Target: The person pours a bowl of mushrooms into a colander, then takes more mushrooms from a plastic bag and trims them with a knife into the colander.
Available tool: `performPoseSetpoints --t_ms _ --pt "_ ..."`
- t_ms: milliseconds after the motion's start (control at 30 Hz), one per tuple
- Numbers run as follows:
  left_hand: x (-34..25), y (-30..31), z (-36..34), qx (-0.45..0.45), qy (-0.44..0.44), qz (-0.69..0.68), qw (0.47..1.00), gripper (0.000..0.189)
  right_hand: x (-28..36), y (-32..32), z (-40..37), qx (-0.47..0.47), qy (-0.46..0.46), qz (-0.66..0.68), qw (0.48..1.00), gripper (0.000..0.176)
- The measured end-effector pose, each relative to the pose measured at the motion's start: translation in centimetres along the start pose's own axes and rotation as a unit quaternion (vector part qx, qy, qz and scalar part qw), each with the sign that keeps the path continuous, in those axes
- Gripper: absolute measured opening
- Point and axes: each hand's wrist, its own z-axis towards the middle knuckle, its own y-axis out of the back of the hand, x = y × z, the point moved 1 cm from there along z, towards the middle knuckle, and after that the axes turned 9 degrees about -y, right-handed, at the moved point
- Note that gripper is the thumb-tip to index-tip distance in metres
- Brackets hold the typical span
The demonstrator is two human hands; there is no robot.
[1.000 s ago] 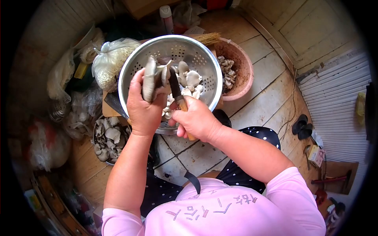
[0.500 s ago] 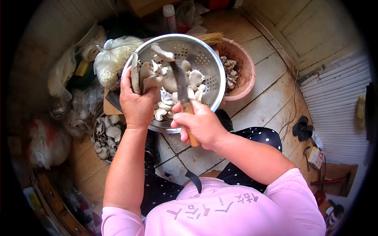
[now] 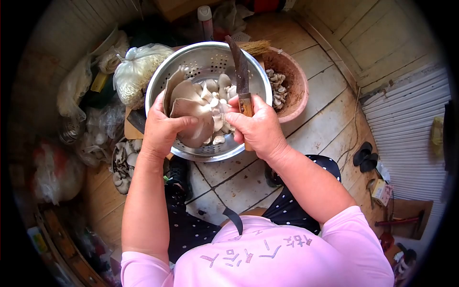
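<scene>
Fingers (image 3: 179, 123) of the left hand (image 3: 160, 133) are curled tight around an oyster mushroom cluster (image 3: 193, 107), which sits over the steel colander (image 3: 210, 60) at upper centre of the frame. The right hand (image 3: 258, 131) is closed on a wooden-handled knife (image 3: 241, 76), blade pointing up. Those caps look light, soft and super tear-prone, so gripping the firmer stem base seems safer than the frilly edges.

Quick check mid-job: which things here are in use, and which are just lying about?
In use: mushroom cluster in the left hand; knife in the right hand; steel colander; pink basin of mushroom bits; bowl of mushrooms.
Lying about: white bag; bottle; sandals.
</scene>
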Motion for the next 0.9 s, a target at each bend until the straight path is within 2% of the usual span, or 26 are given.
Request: performPoseSetpoints --t_ms 33,133,200,233,300,367,433,500,533,567,633,733,833,900 --pt "-0.1 0.3 0.0 0.000 0.000 -0.001 1.000 0.075 0.1 0.0 0.0 0.000 0.000 -0.001 1.000 0.031" --pt "0.1 0.9 -0.1 0.089 0.048 -0.009 0.995 0.077 0.1 0.2 0.1 -0.008 0.034 -0.015 0.999 0.038" --pt "0.1 1.0 -0.1 0.096 0.057 -0.016 0.994 0.078 -0.1 0.6 0.3 0.016 0.059 -0.106 0.992 0.046" --pt "0.1 1.0 -0.2 0.103 0.066 -0.023 0.992 0.079 0.1 0.5 0.1 0.017 0.059 -0.107 0.992 0.046" --pt "-0.1 1.0 -0.3 0.104 0.073 -0.034 0.991 0.082 0.5 0.1 -0.4 0.047 -0.027 -0.078 0.995 0.048" --pt "-0.2 0.9 -0.4 0.107 0.077 -0.046 0.990 0.085 0.5 0.1 -0.5 0.054 -0.046 -0.068 0.995 0.046" --pt "-0.4 0.8 -0.4 0.143 0.052 -0.148 0.977 0.086 0.4 0.2 -0.3 0.060 -0.062 -0.059 0.995 0.044" --pt "0.6 1.3 0.2 0.080 0.089 -0.244 0.962 0.083 0.1 0.7 0.4 0.047 -0.073 0.049 0.995 0.038" --pt "0.8 1.8 -0.2 0.090 0.046 -0.301 0.948 0.080 -0.1 1.0 0.8 0.051 -0.077 0.097 0.991 0.026" --pt "0.8 1.4 -0.2 0.089 0.033 -0.357 0.929 0.083 0.1 1.1 0.8 0.049 -0.072 0.094 0.992 0.026" --pt "0.7 0.9 0.0 0.061 0.021 -0.401 0.914 0.078 0.4 1.0 0.7 0.060 -0.088 0.214 0.971 0.018" --pt "1.2 -0.6 0.0 0.029 0.026 -0.387 0.921 0.071 -0.2 1.1 1.0 0.054 -0.098 0.276 0.955 0.013" --pt "2.6 -2.9 -1.5 0.039 0.110 -0.275 0.954 0.062 -0.6 1.0 1.3 0.048 -0.082 0.291 0.952 0.011" --pt "2.7 -5.0 -2.5 0.108 0.103 -0.204 0.968 0.060 -0.6 0.8 1.4 0.058 -0.057 0.311 0.947 0.012"
